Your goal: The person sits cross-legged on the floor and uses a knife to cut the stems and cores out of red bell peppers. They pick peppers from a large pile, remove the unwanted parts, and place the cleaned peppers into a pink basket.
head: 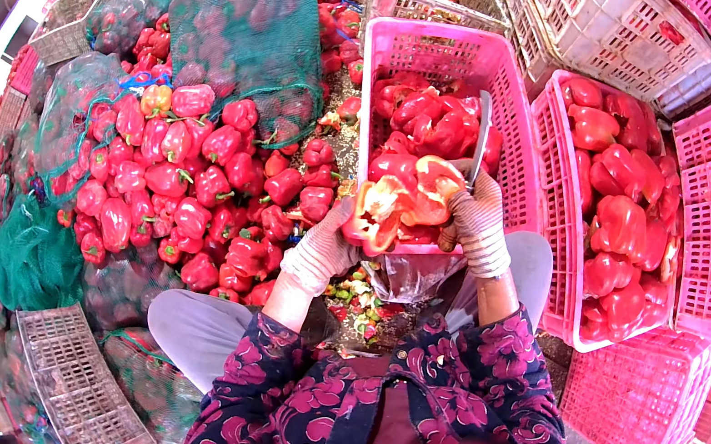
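Observation:
A split-open red bell pepper (430,195), its pale inner side facing up, is held over the near end of a pink plastic crate (521,171). My left hand (324,248), in a striped work glove, grips the pepper's left part. Gloved likewise, my right hand (481,223) holds a knife with a curved blade (484,127) pointing away from me, and its fingers touch the pepper's right side. The knife's handle is hidden in that hand. Inside the crate lie several red peppers (422,118), some of them cut open.
Whole red peppers (195,184) are heaped at left beside a full green mesh sack (253,27). Another pink crate (549,99) with red peppers stands at right, near white crates (604,32). Pepper scraps (361,299) litter the floor between my knees, below a clear plastic bag (413,275).

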A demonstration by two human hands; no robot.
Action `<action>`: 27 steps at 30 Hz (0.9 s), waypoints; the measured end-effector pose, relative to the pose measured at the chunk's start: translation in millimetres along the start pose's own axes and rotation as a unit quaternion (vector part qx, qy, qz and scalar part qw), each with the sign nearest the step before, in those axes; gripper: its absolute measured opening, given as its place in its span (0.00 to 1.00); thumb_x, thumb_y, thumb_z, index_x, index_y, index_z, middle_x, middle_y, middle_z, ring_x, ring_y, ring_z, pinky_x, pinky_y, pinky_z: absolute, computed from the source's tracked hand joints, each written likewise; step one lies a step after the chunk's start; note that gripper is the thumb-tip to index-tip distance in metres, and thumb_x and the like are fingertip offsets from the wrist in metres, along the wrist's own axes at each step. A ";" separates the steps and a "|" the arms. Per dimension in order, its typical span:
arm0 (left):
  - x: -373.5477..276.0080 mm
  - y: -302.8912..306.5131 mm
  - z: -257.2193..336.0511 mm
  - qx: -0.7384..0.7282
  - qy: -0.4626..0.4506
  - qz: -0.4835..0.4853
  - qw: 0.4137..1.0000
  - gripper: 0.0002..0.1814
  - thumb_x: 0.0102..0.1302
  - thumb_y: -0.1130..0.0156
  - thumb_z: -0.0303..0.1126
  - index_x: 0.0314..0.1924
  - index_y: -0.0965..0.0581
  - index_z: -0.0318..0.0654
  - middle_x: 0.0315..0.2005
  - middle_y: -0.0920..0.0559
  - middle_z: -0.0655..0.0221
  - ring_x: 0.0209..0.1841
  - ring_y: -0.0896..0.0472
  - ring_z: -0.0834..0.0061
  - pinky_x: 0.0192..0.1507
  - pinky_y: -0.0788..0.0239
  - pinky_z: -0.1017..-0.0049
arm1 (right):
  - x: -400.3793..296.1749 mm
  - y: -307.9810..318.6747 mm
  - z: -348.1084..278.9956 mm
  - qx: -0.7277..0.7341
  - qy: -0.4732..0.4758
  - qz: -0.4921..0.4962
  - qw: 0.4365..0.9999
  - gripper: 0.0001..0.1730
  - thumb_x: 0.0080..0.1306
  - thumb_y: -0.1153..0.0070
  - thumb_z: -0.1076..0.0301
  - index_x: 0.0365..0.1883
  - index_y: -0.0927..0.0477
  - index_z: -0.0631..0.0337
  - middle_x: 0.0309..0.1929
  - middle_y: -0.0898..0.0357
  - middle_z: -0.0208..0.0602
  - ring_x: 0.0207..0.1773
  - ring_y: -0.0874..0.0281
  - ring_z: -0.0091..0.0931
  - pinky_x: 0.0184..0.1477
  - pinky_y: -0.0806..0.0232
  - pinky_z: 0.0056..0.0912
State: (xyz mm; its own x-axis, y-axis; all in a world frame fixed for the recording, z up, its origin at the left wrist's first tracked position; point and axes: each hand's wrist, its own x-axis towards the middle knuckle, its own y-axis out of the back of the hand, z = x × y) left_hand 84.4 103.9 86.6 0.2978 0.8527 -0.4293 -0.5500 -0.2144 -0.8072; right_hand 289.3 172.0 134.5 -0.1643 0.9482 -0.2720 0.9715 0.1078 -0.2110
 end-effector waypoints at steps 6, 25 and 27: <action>-12.5 -18.3 4.6 0.113 -0.101 0.020 0.988 0.27 0.60 0.41 0.32 0.59 0.35 0.35 0.47 0.23 0.65 0.48 0.22 0.72 0.49 0.27 0.71 | 27.9 4.9 11.9 -0.034 -0.032 0.056 0.997 0.07 0.63 0.49 0.73 0.40 0.27 0.62 0.18 0.31 0.31 0.08 0.40 0.22 0.07 0.48 0.27; -39.5 -33.5 4.8 0.297 -0.069 0.088 0.948 0.30 0.58 0.36 0.36 0.58 0.33 0.36 0.48 0.24 0.66 0.52 0.26 0.76 0.55 0.35 0.75 | -12.3 -41.9 20.6 -0.500 0.173 -0.258 0.809 0.33 0.48 0.36 0.64 0.53 0.30 0.61 0.43 0.25 0.50 0.48 0.26 0.45 0.50 0.32 0.40; -35.7 -32.8 0.6 0.340 -0.102 0.128 0.926 0.29 0.57 0.36 0.35 0.57 0.33 0.34 0.47 0.23 0.66 0.50 0.25 0.75 0.53 0.35 0.76 | -12.3 -42.9 31.7 -0.473 0.169 -0.231 0.833 0.32 0.47 0.35 0.64 0.52 0.29 0.61 0.42 0.25 0.50 0.46 0.26 0.45 0.49 0.32 0.41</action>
State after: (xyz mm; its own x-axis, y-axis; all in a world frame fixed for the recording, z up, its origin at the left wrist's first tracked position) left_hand 91.3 80.8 128.6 -0.0251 0.9027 -0.4296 -0.9671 -0.1308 -0.2183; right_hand 244.2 146.3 117.1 -0.6558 0.7531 -0.0527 0.5443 0.5200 0.6582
